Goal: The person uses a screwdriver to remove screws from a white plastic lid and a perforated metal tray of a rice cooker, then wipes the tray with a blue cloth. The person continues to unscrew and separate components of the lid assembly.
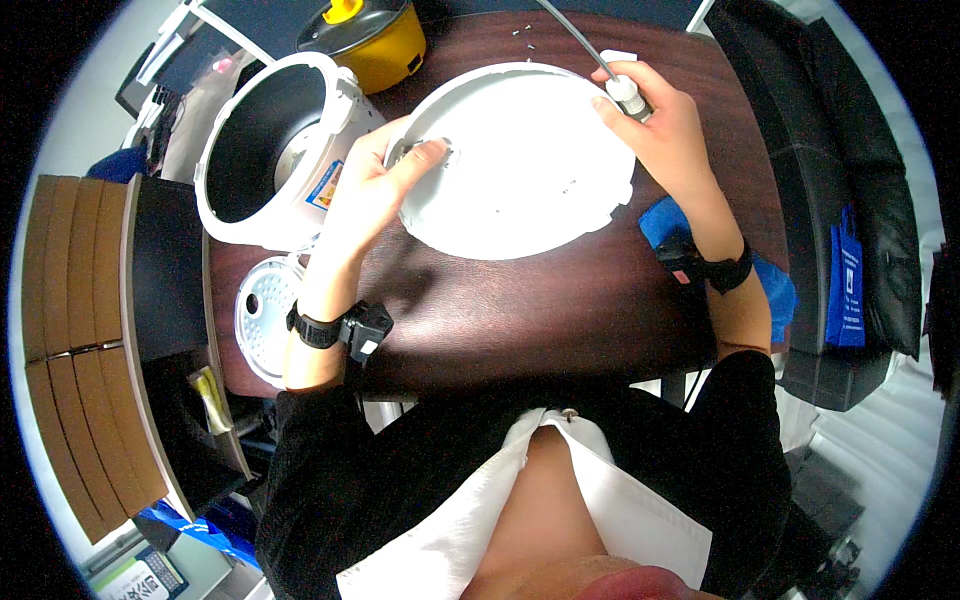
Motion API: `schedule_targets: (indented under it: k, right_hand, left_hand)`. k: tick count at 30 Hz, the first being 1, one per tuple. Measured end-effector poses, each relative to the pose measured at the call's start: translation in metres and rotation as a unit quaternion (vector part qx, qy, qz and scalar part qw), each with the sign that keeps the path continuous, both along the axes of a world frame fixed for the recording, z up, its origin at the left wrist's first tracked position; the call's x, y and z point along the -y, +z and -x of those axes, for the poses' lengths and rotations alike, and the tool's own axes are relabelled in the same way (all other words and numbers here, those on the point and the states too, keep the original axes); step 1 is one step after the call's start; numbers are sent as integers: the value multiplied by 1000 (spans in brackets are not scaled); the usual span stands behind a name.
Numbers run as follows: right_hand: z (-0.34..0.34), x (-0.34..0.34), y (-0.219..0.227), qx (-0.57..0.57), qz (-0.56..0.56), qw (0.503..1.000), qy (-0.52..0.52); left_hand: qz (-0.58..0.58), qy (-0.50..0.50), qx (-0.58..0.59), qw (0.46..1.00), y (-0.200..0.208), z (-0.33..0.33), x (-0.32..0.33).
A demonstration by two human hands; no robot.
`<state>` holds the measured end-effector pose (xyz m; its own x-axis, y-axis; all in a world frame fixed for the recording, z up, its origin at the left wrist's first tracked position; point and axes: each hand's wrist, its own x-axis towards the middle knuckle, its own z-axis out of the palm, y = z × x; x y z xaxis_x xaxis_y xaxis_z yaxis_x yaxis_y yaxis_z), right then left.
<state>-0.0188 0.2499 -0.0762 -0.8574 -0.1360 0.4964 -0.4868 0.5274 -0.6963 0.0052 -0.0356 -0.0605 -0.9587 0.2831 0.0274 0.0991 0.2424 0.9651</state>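
Note:
A large round white plastic cover [520, 160], like an appliance lid, is tilted up over the far middle of the table. My left hand [385, 180] grips its left rim, thumb pressed on the inner face beside a small opening; the other fingers are hidden behind. In my right hand [660, 130], by the cover's upper right rim, is a screwdriver [627, 97] with a pale handle, its long metal shaft pointing up and away from the cover. The shaft's tip is out of view. Several small screws [530, 45] lie on the table beyond the cover.
A white rice cooker body [340, 130] with a dark inside leans at the left. Near it are a perforated white disc [270, 310] and a yellow pot [395, 50]. Blue cloth [775, 290] lies under my right forearm. A black sofa [800, 150] stands right of the table [500, 330].

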Motion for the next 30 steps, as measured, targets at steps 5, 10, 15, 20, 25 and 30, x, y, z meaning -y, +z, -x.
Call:
schedule_targets:
  k: [5, 10, 15, 20, 25, 30]
  right_hand:
    - [1, 1, -2, 17, -27, 999, 14]
    - [1, 7, -8, 31, -64, 997, 4]
    - [5, 8, -22, 29, -73, 997, -13]
    - [-1, 11, -12, 165, 2, 986, -9]
    - [5, -2, -6, 182, 79, 980, 12]
    - [5, -9, 3, 169, 143, 975, 15]
  left_hand:
    - [62, 18, -50, 997, 7, -1, 2]
    - [28, 21, -100, 994, 11, -3, 1]
    - [-48, 3, -169, 984, 9, -3, 0]
    - [-124, -24, -186, 974, 3, 7, 10]
    - [-212, -12, -176, 961, 6, 6, 12]
    - [-237, 73, -89, 965, -12, -1, -7]
